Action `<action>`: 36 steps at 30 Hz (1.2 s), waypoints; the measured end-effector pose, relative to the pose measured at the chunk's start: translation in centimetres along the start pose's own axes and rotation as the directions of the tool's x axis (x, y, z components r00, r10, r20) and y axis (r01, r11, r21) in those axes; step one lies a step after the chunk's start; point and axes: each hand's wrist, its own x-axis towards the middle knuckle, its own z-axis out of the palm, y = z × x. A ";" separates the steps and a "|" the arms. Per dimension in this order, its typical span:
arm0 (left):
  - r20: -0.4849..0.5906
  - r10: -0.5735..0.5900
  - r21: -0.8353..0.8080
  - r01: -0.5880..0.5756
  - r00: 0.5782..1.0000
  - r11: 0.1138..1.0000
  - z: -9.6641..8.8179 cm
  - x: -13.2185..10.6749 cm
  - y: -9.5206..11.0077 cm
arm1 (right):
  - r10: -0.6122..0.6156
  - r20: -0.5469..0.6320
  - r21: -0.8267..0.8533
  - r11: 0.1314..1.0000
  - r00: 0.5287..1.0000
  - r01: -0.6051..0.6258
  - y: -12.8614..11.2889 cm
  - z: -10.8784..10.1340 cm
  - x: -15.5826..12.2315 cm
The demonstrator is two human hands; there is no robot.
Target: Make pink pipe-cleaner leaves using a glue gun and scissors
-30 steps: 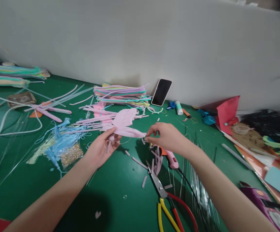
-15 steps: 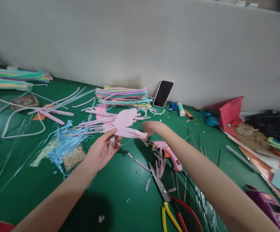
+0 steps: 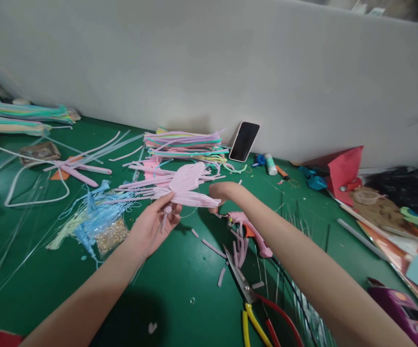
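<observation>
My left hand is closed on a pale pink fan-shaped piece made of pipe cleaners, pinching its lower edge. A thin clear strand with a small pale tip also hangs at these fingers. At the piece's right end, my right hand bends down at the wrist, its fingers curled at the pink strip ends and largely hidden. A pink glue gun lies beside the right forearm, partly covered by it. Below are scissors with red and yellow handles, among cut pink pipe-cleaner bits.
Bundles of coloured pipe cleaners lie by the wall, near a leaning phone. Blue tassels and a bag of gold beads are at left. A glue stick and red paper lie right.
My right hand has shifted slightly left along the pink piece's end, and its forearm now covers more of the glue gun. My left hand keeps its hold.
</observation>
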 end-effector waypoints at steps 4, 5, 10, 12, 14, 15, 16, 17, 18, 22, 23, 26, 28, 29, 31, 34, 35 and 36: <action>0.004 0.000 -0.005 0.000 1.000 1.000 0.0 -0.1 0.2 | -0.075 0.107 0.033 0.997 0.991 0.072 -0.6 -1.1 -2.3; 0.001 -0.001 -0.010 0.001 1.000 1.000 0.0 -0.1 0.2 | -0.115 0.102 0.063 0.992 0.988 0.109 -0.6 -1.2 -3.5; -0.016 -0.014 -0.016 0.013 1.000 1.000 0.1 -0.2 0.2 | -0.222 0.000 0.146 0.965 0.975 0.220 1.8 0.8 -11.9; -0.016 -0.021 0.015 0.021 1.000 1.000 0.3 -0.3 -0.1 | -0.151 -0.150 0.114 0.979 0.977 0.168 3.3 2.3 -15.2; -0.005 -0.020 0.057 0.020 1.000 0.998 0.4 -0.3 -0.4 | -0.007 -0.219 0.162 0.986 0.976 0.044 4.7 3.3 -17.7; 0.001 -0.020 0.079 0.020 1.000 0.997 0.4 -0.3 -0.5 | 0.061 -0.247 0.190 0.982 0.967 -0.014 5.4 3.8 -18.6; 0.004 -0.019 0.100 0.019 1.000 0.995 0.4 -0.2 -0.7 | 0.119 -0.272 0.209 0.976 0.955 -0.062 6.0 4.1 -19.2; 0.004 -0.016 0.119 0.016 1.000 0.993 0.3 -0.2 -0.8 | 0.173 -0.300 0.220 0.970 0.938 -0.108 6.5 4.5 -19.6; 0.001 -0.014 0.137 0.014 1.000 0.990 0.3 -0.2 -1.0 | 0.218 -0.327 0.221 0.964 0.919 -0.150 6.9 4.8 -19.6; -0.004 -0.014 0.191 0.014 1.000 0.981 0.1 0.1 -1.3 | 0.405 -0.340 0.243 0.910 0.848 -0.337 7.9 6.9 -17.8; -0.003 -0.015 0.202 0.015 1.000 0.979 0.1 0.1 -1.4 | 0.411 -0.322 0.271 0.903 0.853 -0.333 7.9 7.4 -17.1; -0.011 -0.019 0.244 0.021 1.000 0.969 0.0 0.1 -1.5 | 0.395 -0.302 0.329 0.897 0.867 -0.295 7.9 8.5 -15.5; -0.012 -0.017 0.264 0.019 1.000 0.964 -0.1 0.2 -1.6 | 0.371 -0.307 0.338 0.903 0.876 -0.264 8.0 8.8 -15.2; -0.010 -0.014 0.266 0.016 1.000 0.964 -0.1 0.2 -1.6 | 0.365 -0.306 0.356 0.901 0.880 -0.250 8.1 8.8 -15.2; -0.009 -0.007 0.261 0.010 1.000 0.965 -0.1 0.3 -1.6 | 0.359 -0.282 0.436 0.874 0.890 -0.214 8.4 8.8 -15.5; -0.023 -0.005 0.264 0.011 1.000 0.964 0.0 0.4 -1.8 | 0.375 -0.265 0.592 0.790 0.888 -0.157 8.7 8.9 -15.8; -0.025 -0.003 0.269 0.009 1.000 0.963 0.0 0.4 -1.8 | 0.387 -0.268 0.644 0.753 0.882 -0.135 8.8 8.9 -15.9; -0.026 0.003 0.272 0.005 1.000 0.962 0.1 0.4 -1.8 | 0.407 -0.278 0.690 0.715 0.870 -0.114 8.9 8.9 -15.9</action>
